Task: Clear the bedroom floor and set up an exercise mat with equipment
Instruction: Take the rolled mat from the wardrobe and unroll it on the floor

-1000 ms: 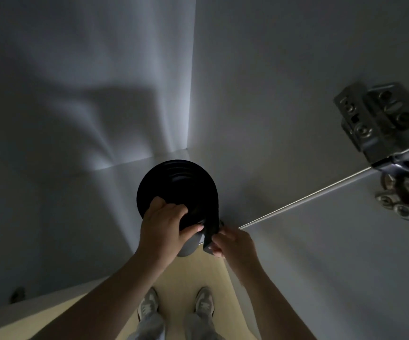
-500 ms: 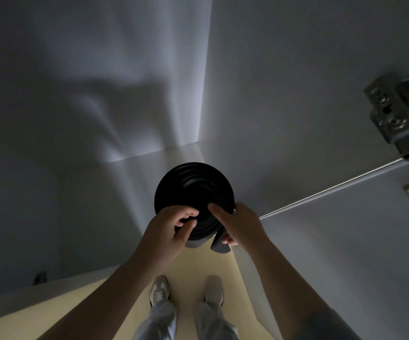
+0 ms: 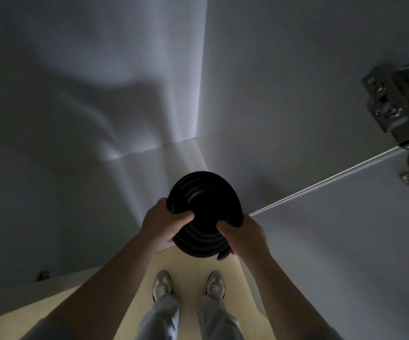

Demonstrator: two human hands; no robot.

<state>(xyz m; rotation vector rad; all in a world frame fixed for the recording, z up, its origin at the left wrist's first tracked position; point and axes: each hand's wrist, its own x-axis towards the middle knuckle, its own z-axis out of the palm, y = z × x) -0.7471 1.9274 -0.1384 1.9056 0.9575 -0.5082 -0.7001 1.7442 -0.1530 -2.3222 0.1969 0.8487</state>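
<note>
Dim white cabinet panels [image 3: 100, 69] meet in a corner above a pale wood floor [image 3: 188, 268]. Rolled black mat [image 3: 198, 190] at frame centre, spiral end facing the camera, long axis running down toward the floor. Left hand [image 3: 164, 223] grips its rim at 8 o'clock, right hand [image 3: 244, 235] at 4 o'clock. Metal hinge [image 3: 399, 101] at 2 o'clock.

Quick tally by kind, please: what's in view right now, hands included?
rolled black mat: 1
hands: 2 (left hand, right hand, both gripping the mat)
shoes: 2
metal hinge: 1
Total: 6
</note>
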